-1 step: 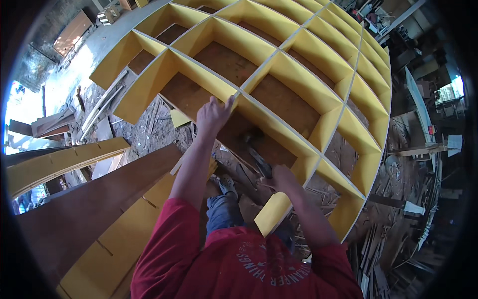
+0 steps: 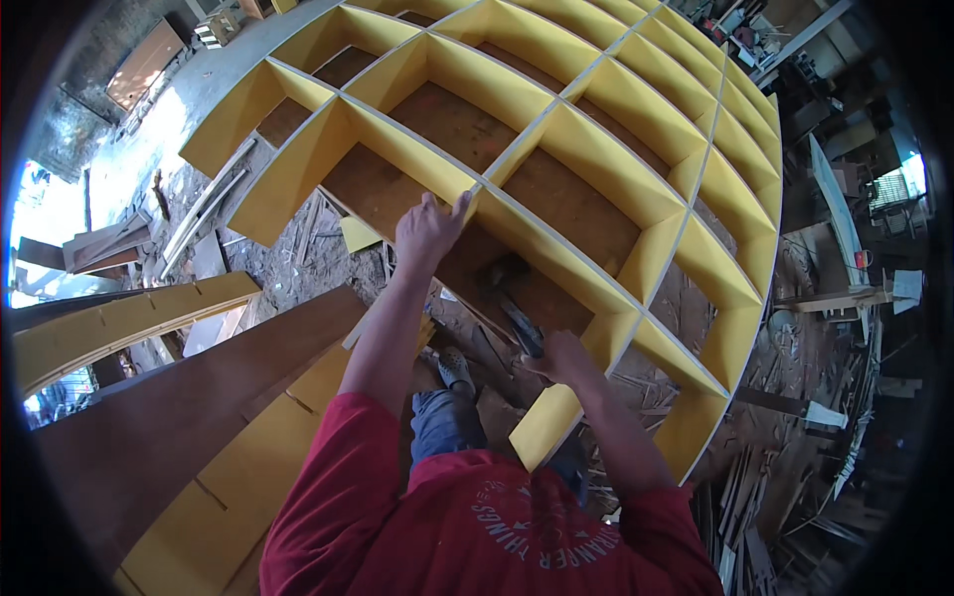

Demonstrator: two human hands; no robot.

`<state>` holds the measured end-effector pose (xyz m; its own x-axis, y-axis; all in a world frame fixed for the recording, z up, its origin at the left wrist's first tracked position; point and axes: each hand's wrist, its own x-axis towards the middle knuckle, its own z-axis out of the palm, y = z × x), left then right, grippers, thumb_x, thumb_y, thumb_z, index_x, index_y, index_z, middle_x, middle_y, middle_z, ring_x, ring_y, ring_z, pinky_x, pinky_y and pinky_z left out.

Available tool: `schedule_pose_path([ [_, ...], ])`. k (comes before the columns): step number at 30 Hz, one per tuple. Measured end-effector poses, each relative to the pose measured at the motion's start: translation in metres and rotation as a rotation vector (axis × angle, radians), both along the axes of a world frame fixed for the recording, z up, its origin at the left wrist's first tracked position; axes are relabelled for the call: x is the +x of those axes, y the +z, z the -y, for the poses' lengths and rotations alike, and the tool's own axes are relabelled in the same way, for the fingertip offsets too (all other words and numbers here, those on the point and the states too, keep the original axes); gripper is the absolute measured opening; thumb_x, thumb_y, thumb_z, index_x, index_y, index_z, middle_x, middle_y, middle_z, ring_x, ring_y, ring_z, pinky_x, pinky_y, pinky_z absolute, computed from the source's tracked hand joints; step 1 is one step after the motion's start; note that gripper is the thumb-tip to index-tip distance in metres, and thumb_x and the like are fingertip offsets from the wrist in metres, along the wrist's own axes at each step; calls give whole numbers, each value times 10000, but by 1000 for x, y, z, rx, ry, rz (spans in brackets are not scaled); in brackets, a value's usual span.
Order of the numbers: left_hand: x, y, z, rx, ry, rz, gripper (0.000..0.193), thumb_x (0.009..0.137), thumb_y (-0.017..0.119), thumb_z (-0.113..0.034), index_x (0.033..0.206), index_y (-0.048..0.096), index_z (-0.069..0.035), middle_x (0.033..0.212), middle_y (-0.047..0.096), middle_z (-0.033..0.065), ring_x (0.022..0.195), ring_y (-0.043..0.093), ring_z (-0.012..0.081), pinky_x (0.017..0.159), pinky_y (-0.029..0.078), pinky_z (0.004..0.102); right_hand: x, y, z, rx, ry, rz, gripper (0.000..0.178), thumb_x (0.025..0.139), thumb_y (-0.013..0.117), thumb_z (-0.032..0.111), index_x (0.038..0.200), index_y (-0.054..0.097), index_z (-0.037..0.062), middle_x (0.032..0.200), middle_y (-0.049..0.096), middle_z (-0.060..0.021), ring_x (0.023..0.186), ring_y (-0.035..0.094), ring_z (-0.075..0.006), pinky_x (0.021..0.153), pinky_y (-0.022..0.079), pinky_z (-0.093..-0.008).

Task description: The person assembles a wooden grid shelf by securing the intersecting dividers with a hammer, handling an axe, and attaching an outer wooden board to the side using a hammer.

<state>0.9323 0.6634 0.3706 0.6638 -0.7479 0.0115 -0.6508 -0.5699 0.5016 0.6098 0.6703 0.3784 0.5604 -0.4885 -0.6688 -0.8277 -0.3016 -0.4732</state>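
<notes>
A large curved yellow lattice [image 2: 556, 233] of interlocking panels spreads out in front of me. At its near side, my left hand [image 2: 429, 233] is closed around a short yellow divider panel [image 2: 473, 211], thumb to the right and fingers to the left; the hand hides most of this panel. Lower and to the right, my right hand [image 2: 564, 360] grips the handle of a hammer [image 2: 519, 323]. Its dark, blurred head lies over the brown board inside the near compartment, right of my left hand. A loose-looking yellow piece [image 2: 547, 425] is below my right hand.
To my left lie a long brown board [image 2: 199, 422] and slotted curved yellow panels [image 2: 189, 531]. Wood scraps [image 2: 313, 233] litter the ground below the lattice. Thin offcuts [image 2: 745, 497] are piled at the lower right. My shoe [image 2: 455, 370] shows beneath the near edge.
The hammer head has shifted very slightly. My left hand stays at the same joint, and the lattice has not visibly moved.
</notes>
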Motion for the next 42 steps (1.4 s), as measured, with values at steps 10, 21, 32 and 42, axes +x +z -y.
schedule_pose_path([
  [10,5,24,14,79,-47,-122,758,955,594,-700,1081,695,40,1030,754,306,1031,734,457,950,566,517,-20,-80,4,-102,-26,9,649,910,786,427,1314,585,-39,1233,685,-324,1187,644,-499,1013,530,-523],
  [21,7,2,23,136,-104,-58,539,840,725,-484,1037,717,18,973,762,261,977,738,431,916,568,511,32,47,15,-232,-385,581,375,1032,689,356,1141,602,9,900,712,-237,869,702,-467,753,540,-515],
  [32,10,-4,24,160,-137,-58,477,867,714,-430,1053,711,9,998,764,254,975,745,416,907,581,503,108,32,64,-620,-225,480,344,1106,515,386,1105,582,49,786,709,-241,774,701,-486,673,551,-592],
  [42,14,-12,21,101,-132,-58,474,885,712,-439,1043,706,8,966,764,255,948,746,421,879,584,513,111,42,40,-716,-256,673,350,1105,517,386,1081,567,40,788,709,-240,788,703,-470,663,547,-578],
])
